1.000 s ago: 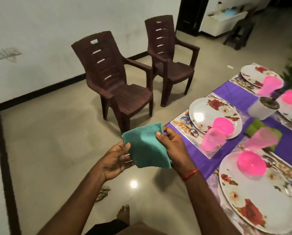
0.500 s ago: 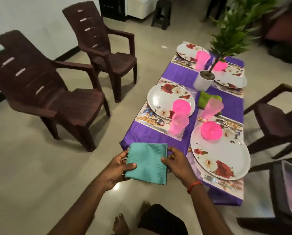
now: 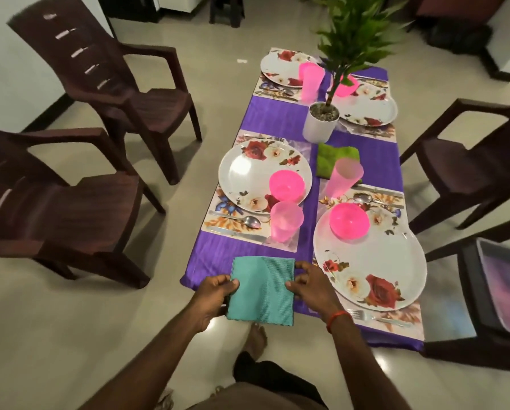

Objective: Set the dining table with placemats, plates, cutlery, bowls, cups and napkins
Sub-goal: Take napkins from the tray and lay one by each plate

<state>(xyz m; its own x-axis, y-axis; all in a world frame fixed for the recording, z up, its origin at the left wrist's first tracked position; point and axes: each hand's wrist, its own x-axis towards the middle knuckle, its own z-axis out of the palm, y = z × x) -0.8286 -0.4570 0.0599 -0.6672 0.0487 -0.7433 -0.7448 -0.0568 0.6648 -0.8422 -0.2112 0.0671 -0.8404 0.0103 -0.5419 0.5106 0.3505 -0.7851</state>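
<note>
The flat, folded teal ribbed cloth napkin (image 3: 261, 291) sits at the lower centre of the frame. Its far half is over the near end of the purple satin tablecloth (image 3: 218, 255) and its near half pokes past the table edge, above the floor. The left hand (image 3: 215, 294) pinches the napkin's left edge, thumb on top, which probably keeps the fold flat and square for laying down. The right hand (image 3: 310, 288) has its thumb on the right edge and its fingers loosely curled beside it; I cannot tell whether they grip from below. The bare purple strip ahead looks like the intended spot. It is bounded at the far side by the floral rectangular placemat (image 3: 239, 223) with its translucent pink plastic cup (image 3: 286, 221), and on the right by the large white rose-patterned plate (image 3: 395, 261). Sliding forward needs care near the cup, which would tip easily. To the left of the table there is open floor before the dark brown plastic armchair (image 3: 55, 217). A folded lime green napkin (image 3: 336, 153) lies mid-table.
</note>
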